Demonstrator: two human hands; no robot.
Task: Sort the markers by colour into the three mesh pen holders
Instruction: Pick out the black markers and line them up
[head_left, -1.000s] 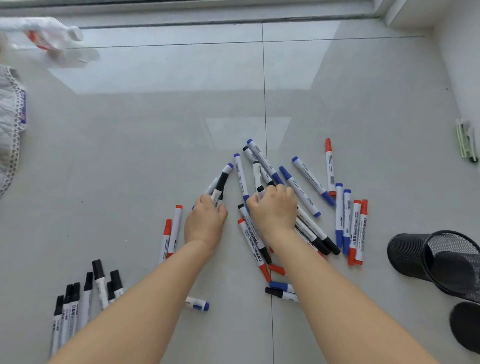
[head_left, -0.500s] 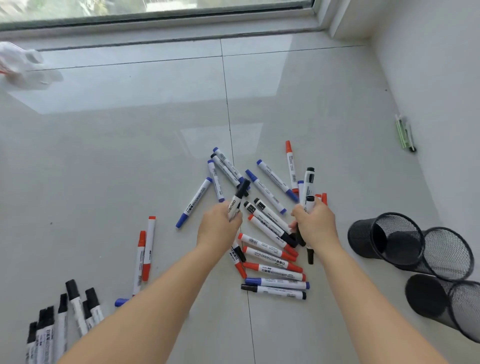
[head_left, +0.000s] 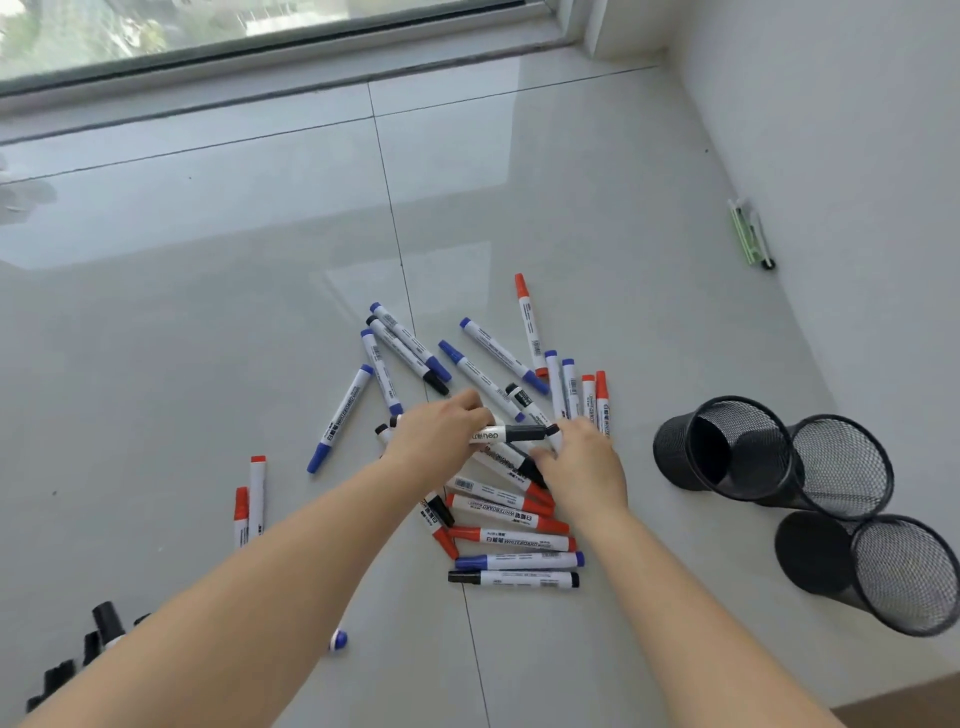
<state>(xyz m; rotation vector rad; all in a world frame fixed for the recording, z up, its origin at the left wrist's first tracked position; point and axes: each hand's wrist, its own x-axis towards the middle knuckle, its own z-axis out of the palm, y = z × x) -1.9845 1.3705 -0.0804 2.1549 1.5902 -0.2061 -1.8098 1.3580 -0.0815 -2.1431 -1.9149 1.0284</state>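
1. Head view: a loose heap of markers (head_left: 488, 415) lies on the pale tiled floor (head_left: 260, 312), white barrels with blue, red or black caps, some crossing one another.
2. The left hand (head_left: 441, 431) is closed round a black-capped marker (head_left: 511, 434), held level above the heap, its black cap pointing to the right.
3. The right hand (head_left: 584, 462) sits just beside that cap, knuckles up and fingers curled down over the heap; whether it grips anything I cannot tell.
4. Three black mesh pen holders (head_left: 727, 441) lie tipped on their sides to the right of the heap, near the wall, mouths facing the camera, two touching.
5. Two red-capped markers (head_left: 252, 499) lie side by side to the left of the heap, well apart from it.
6. A group of black-capped markers (head_left: 104, 623) lies at the lower left, partly hidden by the left forearm.
7. One blue cap (head_left: 338, 639) peeps out beside that forearm.
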